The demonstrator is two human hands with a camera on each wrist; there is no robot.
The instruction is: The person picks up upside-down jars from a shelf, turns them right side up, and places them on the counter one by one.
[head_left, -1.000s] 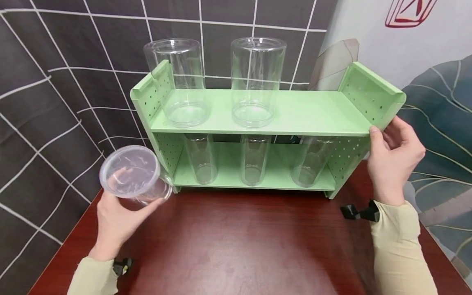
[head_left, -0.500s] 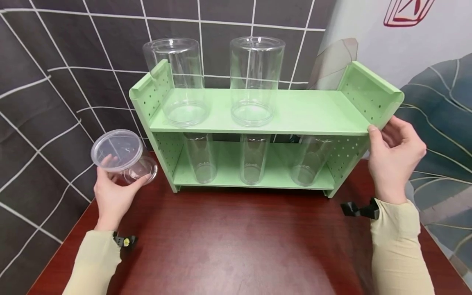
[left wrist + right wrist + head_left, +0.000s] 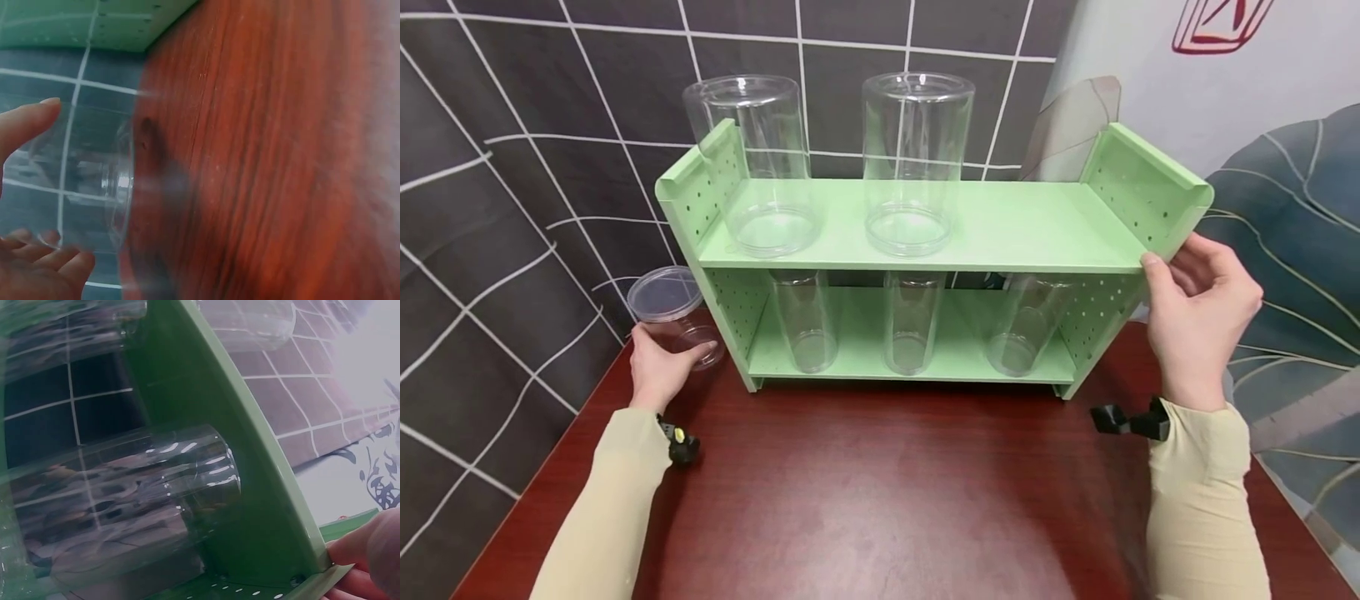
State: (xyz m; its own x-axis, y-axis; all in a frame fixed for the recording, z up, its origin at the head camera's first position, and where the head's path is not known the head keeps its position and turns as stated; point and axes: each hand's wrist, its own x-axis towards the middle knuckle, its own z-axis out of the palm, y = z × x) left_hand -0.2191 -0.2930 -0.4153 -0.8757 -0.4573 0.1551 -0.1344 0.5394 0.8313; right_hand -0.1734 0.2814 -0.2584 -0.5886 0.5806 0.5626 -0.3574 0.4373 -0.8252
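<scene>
A clear plastic jar with a lid (image 3: 664,293) is upright at the left of the green shelf rack (image 3: 925,268), its base down at the tabletop. My left hand (image 3: 658,367) holds it low on the body. In the left wrist view the thumb is on one side of the jar (image 3: 119,181) and the fingers curl along the other. My right hand (image 3: 1202,321) pinches the front edge of the rack's right side panel, thumb in front. In the right wrist view those fingers (image 3: 353,547) grip the panel where the top shelf meets it.
Two large clear jars (image 3: 917,167) stand on the top shelf, left and middle. On the lower shelf are three narrower clear jars (image 3: 913,325). The rack stands on a dark red wooden table (image 3: 880,483), with a grey wall with white grid lines (image 3: 512,208) behind and left.
My left hand has carried the jar back and down beside the rack, from tilted to upright. The right hand keeps its hold on the side panel.
</scene>
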